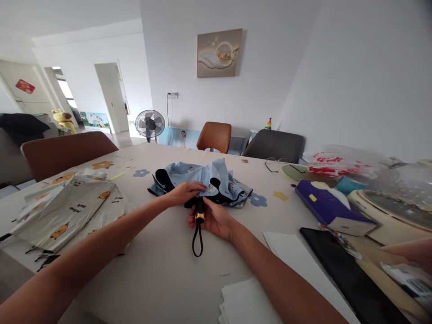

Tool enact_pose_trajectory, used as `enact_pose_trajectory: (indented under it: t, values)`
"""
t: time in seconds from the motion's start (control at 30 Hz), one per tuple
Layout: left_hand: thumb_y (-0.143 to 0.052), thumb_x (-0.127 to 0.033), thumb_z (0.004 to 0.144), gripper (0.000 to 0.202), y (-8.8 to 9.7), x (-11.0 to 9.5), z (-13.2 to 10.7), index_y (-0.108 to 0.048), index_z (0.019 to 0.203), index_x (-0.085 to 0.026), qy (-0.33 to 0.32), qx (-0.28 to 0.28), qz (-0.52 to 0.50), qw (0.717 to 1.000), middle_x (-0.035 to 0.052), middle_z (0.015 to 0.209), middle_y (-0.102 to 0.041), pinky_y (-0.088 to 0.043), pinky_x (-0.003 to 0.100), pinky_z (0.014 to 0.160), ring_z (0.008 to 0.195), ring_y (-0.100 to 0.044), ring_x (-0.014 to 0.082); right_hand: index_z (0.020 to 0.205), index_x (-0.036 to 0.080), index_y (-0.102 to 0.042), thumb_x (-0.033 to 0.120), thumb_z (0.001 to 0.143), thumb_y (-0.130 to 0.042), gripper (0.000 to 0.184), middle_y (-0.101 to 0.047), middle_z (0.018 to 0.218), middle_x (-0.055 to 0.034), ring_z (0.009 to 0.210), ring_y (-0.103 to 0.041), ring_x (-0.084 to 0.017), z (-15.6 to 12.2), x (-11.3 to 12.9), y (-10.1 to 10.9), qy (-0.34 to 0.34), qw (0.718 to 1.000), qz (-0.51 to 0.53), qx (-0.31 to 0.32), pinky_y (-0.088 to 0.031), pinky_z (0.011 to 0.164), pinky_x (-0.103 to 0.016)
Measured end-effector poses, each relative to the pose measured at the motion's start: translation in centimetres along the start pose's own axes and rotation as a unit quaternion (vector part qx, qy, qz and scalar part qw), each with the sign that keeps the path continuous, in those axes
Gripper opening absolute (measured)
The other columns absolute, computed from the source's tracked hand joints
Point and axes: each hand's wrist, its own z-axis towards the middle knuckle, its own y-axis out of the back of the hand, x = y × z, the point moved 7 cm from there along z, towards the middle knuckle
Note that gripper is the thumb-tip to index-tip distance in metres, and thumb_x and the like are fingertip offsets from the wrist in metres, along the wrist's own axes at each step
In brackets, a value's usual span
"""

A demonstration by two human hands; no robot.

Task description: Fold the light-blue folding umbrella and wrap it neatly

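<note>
A folding umbrella [219, 173] lies on the table in front of me, its light blue canopy loosely bunched, with a black underside and small printed figures. Its black handle with a gold-coloured end points toward me, and a black wrist strap [197, 243] hangs from it. My right hand [214, 218] is closed round the handle from the right, palm up. My left hand [185, 192] reaches over from the left, its fingers bent onto the canopy folds just above the handle; the fabric partly hides its fingertips. To the left lies another, cream umbrella [77, 211] with yellow cartoon prints, spread loosely.
On the right of the table [162, 270] are a purple tissue box [327, 207], a black tablet-like slab [347, 270], white paper sheets [249, 301], eyeglasses [276, 163] and a plastic bag [344, 159]. Chairs [215, 136] stand beyond, with a fan [150, 123]. Another person's arm [411, 250] shows far right.
</note>
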Motion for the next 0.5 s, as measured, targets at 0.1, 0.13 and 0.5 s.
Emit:
enact_pose_trajectory:
  t: [0.1,0.13,0.5]
  values:
    - [-0.041,-0.016,0.079,0.028,-0.26,0.36,-0.28,-0.064,0.096,-0.020,0.006,-0.068,-0.029,0.997,0.0017,0.112,-0.060,-0.032,0.028,0.100,0.115,-0.046,0.0145,0.087,0.009,-0.051,0.043,0.090,-0.028,0.041,-0.062,0.071,-0.0101,0.067,-0.065,-0.019,0.09,0.00,0.02,0.000,1.000,0.005,-0.014,-0.051,0.070,-0.038]
    - [-0.041,-0.016,0.080,0.027,-0.33,0.34,-0.37,-0.064,0.094,-0.020,0.005,-0.083,-0.032,0.996,0.0020,0.112,-0.061,-0.033,0.028,0.100,0.114,-0.047,0.0145,0.087,0.009,-0.051,0.044,0.090,-0.027,0.042,-0.062,0.070,-0.0096,0.065,-0.065,-0.019,0.10,0.02,0.00,0.002,1.000,0.003,-0.024,-0.052,0.068,-0.038]
    - [-0.043,-0.013,0.080,0.029,-0.99,-0.15,-0.42,-0.067,0.094,-0.022,-0.023,-0.087,0.055,0.994,0.0013,0.107,-0.064,-0.032,0.031,0.101,0.111,-0.051,0.0148,0.083,0.011,-0.048,0.043,0.085,-0.040,0.032,-0.057,0.056,-0.0052,0.044,-0.058,-0.018,-0.01,0.18,0.36,0.049,0.972,-0.107,-0.203,-0.051,0.039,-0.034]
